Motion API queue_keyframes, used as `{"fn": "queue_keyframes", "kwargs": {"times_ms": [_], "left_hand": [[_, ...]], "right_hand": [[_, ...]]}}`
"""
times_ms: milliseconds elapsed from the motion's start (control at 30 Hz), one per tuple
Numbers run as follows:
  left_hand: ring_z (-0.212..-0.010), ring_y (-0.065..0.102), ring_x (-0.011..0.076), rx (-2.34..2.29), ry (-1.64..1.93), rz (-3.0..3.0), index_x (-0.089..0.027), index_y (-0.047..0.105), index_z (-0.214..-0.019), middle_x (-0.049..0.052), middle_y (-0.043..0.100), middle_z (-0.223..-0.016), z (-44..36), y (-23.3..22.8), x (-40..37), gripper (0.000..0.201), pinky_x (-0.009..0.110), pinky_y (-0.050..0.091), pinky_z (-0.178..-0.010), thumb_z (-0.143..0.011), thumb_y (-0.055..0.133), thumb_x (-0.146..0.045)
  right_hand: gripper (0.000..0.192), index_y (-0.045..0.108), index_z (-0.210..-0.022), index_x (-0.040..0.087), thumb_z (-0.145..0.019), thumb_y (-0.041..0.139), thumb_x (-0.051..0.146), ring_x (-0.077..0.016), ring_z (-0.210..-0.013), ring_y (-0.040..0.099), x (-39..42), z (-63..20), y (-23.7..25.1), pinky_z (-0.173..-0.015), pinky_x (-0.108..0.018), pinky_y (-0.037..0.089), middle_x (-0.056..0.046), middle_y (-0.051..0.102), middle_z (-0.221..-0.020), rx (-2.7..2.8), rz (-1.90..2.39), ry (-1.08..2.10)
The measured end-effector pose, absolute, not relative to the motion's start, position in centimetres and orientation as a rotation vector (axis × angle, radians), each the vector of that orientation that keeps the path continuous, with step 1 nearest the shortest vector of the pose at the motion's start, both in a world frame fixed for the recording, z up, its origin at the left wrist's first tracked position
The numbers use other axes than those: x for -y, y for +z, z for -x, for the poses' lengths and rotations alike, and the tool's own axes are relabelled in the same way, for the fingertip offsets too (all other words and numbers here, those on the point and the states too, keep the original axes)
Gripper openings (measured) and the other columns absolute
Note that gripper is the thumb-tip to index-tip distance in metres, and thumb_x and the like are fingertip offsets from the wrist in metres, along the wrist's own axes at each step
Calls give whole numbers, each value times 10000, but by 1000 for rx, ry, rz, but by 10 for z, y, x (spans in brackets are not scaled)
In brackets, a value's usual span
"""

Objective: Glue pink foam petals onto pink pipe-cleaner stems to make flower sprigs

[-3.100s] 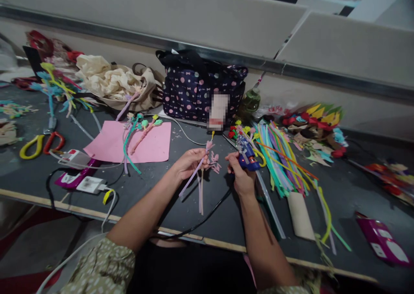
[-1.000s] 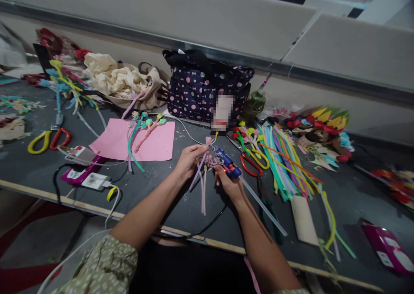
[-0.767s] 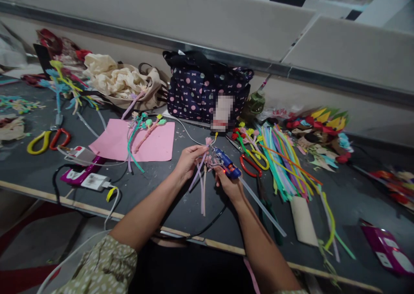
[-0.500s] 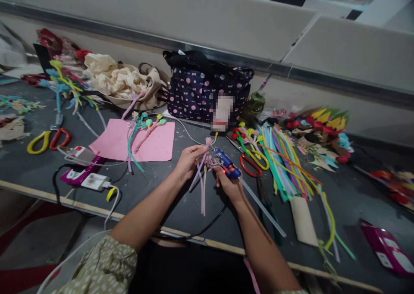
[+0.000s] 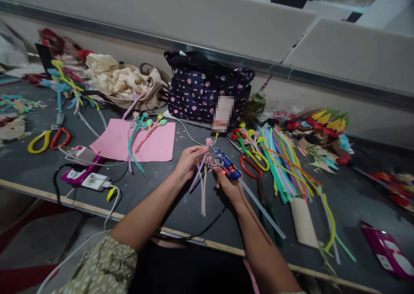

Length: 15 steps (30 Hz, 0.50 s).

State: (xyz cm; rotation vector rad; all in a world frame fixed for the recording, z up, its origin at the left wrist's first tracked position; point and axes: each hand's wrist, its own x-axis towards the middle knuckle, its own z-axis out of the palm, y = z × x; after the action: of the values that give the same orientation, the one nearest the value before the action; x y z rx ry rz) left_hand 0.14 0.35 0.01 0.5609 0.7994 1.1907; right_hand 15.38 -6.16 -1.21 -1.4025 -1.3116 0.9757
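Now the left hand (image 5: pixel 187 161) pinches pink pipe-cleaner stems (image 5: pixel 202 179); the right hand (image 5: pixel 229 185) grips a glue gun (image 5: pixel 226 165) (nozzle at stems).

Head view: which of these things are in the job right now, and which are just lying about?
In hand:
left hand holding pink stems
right hand holding blue glue gun

Lying about:
pink sheet
polka-dot bag
red scissors
loose coloured stems
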Motion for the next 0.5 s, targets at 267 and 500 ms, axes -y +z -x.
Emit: {"fn": "queue_keyframes", "kwargs": {"times_ms": [267, 500], "left_hand": [[-570, 598, 92, -816, 1188, -570, -111, 721, -727, 27, 681, -683, -2, 1, -2, 304, 240, 520, -643, -543, 888, -285], [-566, 599, 95, -812, 1186, -575, -114, 721, -727, 33, 684, -687, -3, -1, -4, 309, 244, 518, -635, -541, 890, -293]], "right_hand": [[396, 679, -905, 177, -767, 690, 547, -124, -337, 521, 61, -152, -14, -400, -228, 427, 67, 513, -411, 1313, 1393, 947], [389, 680, -907, 176, -762, 697, 536, -126, -348, 525, 62, -152, -15, -390, -225, 419, 65, 512, -422, 1294, 1383, 954]]}}
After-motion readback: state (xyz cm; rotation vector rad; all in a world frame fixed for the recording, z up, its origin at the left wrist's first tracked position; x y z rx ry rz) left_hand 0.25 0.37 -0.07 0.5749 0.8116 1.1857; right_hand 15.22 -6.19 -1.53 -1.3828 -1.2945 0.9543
